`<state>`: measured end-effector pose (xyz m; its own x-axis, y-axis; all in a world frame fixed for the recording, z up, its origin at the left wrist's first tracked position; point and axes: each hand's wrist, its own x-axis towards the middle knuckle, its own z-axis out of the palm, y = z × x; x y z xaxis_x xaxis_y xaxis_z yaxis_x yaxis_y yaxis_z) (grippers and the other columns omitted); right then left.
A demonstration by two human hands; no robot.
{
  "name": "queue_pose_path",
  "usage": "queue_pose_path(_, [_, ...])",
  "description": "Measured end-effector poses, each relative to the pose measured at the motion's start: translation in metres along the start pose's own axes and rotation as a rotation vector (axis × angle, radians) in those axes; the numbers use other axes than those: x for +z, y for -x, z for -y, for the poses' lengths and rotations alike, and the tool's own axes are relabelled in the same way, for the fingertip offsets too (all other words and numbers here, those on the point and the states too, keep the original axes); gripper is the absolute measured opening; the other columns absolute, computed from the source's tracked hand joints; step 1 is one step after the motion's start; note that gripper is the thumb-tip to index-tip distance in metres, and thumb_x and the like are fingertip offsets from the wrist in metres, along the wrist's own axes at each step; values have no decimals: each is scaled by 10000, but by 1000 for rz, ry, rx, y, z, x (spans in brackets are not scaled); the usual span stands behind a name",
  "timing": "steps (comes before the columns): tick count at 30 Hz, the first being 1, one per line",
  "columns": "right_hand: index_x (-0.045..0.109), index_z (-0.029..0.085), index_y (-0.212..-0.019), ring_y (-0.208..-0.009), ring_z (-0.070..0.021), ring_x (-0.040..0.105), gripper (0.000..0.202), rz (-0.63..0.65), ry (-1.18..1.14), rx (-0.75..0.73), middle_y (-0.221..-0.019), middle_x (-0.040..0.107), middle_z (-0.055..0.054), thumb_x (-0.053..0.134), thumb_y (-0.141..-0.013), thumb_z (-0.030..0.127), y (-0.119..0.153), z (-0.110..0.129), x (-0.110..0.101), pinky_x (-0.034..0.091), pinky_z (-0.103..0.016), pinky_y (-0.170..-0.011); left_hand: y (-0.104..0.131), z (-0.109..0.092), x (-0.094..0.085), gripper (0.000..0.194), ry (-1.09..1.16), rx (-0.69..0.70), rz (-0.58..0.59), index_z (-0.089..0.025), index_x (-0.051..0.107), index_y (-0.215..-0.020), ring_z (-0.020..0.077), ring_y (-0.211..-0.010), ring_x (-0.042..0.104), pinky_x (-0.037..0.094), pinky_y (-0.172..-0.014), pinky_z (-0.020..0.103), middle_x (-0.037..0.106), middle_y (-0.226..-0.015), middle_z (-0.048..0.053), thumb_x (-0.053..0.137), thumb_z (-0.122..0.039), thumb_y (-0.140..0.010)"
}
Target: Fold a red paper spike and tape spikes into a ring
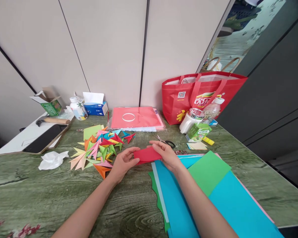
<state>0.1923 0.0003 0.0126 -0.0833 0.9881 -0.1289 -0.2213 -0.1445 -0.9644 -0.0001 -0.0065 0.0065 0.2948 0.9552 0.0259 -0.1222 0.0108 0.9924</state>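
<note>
Red paper piece: folded, held low over the green wood-grain table, just left of frame centre. Left hand grips its left end, thumb on top, fingers curled under. Right hand grips the right end, thumb and fingertips pinching the upper edge. Both forearms enter from the bottom edge of the frame.

Below and right of the hands: stack of large paper sheets, mostly blue, with a green sheet lying on top and a pink edge showing along the right side. The right forearm crosses over this stack.

Left of centre: pile of folded paper shapes, pointed, many colours (orange, green, pink, yellow, red). Near the left hand; touching or not, cannot tell.

Further left: crumpled white tissue; a dark phone or tablet lying on a white board.

Upper left of the table: small green carton, open; a white bottle; a blue tissue box.

Centre back, against the wall: flat pink paper pack with a white ring resting on it.

Just above the right hand: scissors, lying flat.

Upper right: red shopping bag, standing; in front of it a white jar and a green drink carton.
</note>
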Motion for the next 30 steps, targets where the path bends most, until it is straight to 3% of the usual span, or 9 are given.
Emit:
queue_pose_path(4, [473,233,-1181,-861,-216,641,703,121,-61,-26,-1067,640,-102,703,-585,525,3,4,-1,506,-322,-718,-3,4,-2,278,-65,-23,-164,-156,677,-862,220,-942,604,465,-824,318,678,-1016,90,679,-341,-654])
queue_pose_path(9, [391,266,-1244,-953,-211,610,892,209,-24,-61,-1137,602,-78,820,-462,265,7,2,6,490,-326,-800,-4,7,-4,282,-100,-18,-278,-151,647,-720,172,-700,603,472,-600,249,678,-769,43,635,-429,-675])
queue_pose_path(13, [452,257,-1176,-956,-211,610,754,169,12,-69,-1094,622,-47,793,-504,226,6,-7,12,499,-318,-789,-4,9,-4,302,-78,-21,-331,-166,554,-716,115,-554,523,428,-484,203,558,-620,-30,583,-467,-717])
queue_pose_path(20, [571,190,-941,-748,-209,660,444,93,-30,11,-832,694,-37,741,-577,378,2,-13,14,510,-328,-694,-4,13,-6,314,-129,1,-287,-163,533,-681,96,-507,480,387,-471,195,518,-579,-42,556,-469,-745])
queue_pose_path(23, [601,169,-874,-704,-211,661,430,61,-57,28,-805,702,-47,755,-549,405,1,-12,14,510,-330,-677,-2,9,-3,305,-34,0,-239,-183,569,-899,113,-537,523,423,-507,210,567,-630,-26,531,-457,-770])
queue_pose_path(26, [611,174,-885,-672,-208,661,445,-1,-107,7,-784,709,-41,759,-541,414,0,-12,12,513,-327,-654,1,2,1,524,65,39,-111,-244,407,-1257,157,-701,602,473,-629,252,652,-837,25,547,-395,-775])
queue_pose_path(27, [613,177,-883,-661,-206,660,441,-23,-124,-2,-772,710,-37,760,-542,414,-1,-11,11,513,-323,-645,2,1,2,555,77,57,-68,-248,388,-1285,175,-797,609,476,-687,266,654,-933,49,561,-355,-769])
queue_pose_path(30, [617,182,-858,-620,-194,656,413,-60,-154,-4,-726,710,-24,765,-540,400,-3,-11,7,508,-302,-613,4,0,2,395,17,41,46,-190,589,-1127,222,-975,574,459,-790,291,639,-1053,80,548,-222,-736])
